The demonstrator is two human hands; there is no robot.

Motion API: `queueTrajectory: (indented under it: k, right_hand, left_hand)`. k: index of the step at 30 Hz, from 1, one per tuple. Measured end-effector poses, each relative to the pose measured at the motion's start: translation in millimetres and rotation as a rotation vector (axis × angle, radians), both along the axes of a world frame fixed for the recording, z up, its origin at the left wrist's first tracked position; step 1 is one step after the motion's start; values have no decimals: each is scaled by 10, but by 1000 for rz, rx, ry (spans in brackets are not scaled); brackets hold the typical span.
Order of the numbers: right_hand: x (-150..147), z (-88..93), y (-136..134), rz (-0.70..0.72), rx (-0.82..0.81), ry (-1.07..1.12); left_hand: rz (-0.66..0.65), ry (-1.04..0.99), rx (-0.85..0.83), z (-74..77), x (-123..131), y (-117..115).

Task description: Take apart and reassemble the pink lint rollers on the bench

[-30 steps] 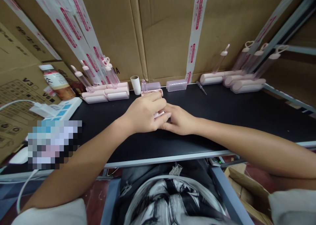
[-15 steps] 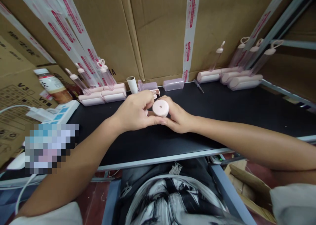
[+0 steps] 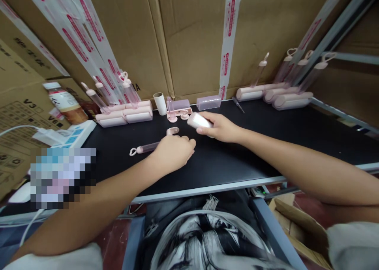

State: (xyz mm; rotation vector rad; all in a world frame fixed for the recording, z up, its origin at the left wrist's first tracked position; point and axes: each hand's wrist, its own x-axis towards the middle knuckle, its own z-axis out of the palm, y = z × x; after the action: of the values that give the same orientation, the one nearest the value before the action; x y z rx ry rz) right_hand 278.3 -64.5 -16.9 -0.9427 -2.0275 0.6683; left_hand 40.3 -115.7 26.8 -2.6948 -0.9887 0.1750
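My right hand (image 3: 222,127) is closed around a pale pink roller piece (image 3: 199,120) and holds it above the black table (image 3: 266,132). My left hand (image 3: 174,152) rests on the table with curled fingers, gripping the end of a clear pink handle (image 3: 145,148) that lies flat and points left. A small pink cap (image 3: 172,130) lies just beyond that hand. Further back sit small pink parts (image 3: 177,114) and a white cardboard tube (image 3: 160,103).
Finished pink rollers stand in rows at the back left (image 3: 124,112) and back right (image 3: 284,98). Clear pink covers (image 3: 209,102) and a screwdriver (image 3: 237,104) lie by the cardboard wall. A bottle (image 3: 63,102) and a power strip (image 3: 74,134) are at the left.
My hands have come apart. The right hand moved back with the pink roller piece, and the left hand dropped to the table with the handle lying flat.
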Motion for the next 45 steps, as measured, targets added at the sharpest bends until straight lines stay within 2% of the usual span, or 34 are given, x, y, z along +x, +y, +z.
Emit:
queueTrajectory:
  k: [4,7,10,14,16,20,25,31,34,37,40,45]
  right_hand:
    - [3,-14,-44,49,45,-253]
    - [9,-8,-40,26,77,-304]
    - [41,-4,-10,12,72,-314]
    - [69,3,10,93,94,-287]
    - [71,8,9,121,115,-286]
    - [75,1,10,133,122,-312]
    - [70,-69,49,151,121,-313]
    - [91,-106,97,141,115,-388]
    - [236,-28,111,171,39,-409]
    - [464,98,143,245,-109,-387]
    - [649,208,194,286,-237,-400]
    - [691,274,228,282,-293,-429]
  left_hand:
    - [137,-30,-73,-25,26,41]
    - [189,-92,-167,19,-52,168]
    - [221,-292,-258,40,-171,320]
    - [124,-658,-302,-26,-292,505]
    - [36,-741,-367,-69,-322,567]
    - [-37,-752,-454,-112,-339,615]
    - [-17,-765,-504,-163,-333,641]
    - [48,-715,-479,-218,-329,681]
    - [84,-698,-516,-210,-328,681]
    - [104,-716,-556,-208,-327,684]
    - [119,-725,-527,-222,-326,700]
    - [134,-704,-479,-241,-322,710]
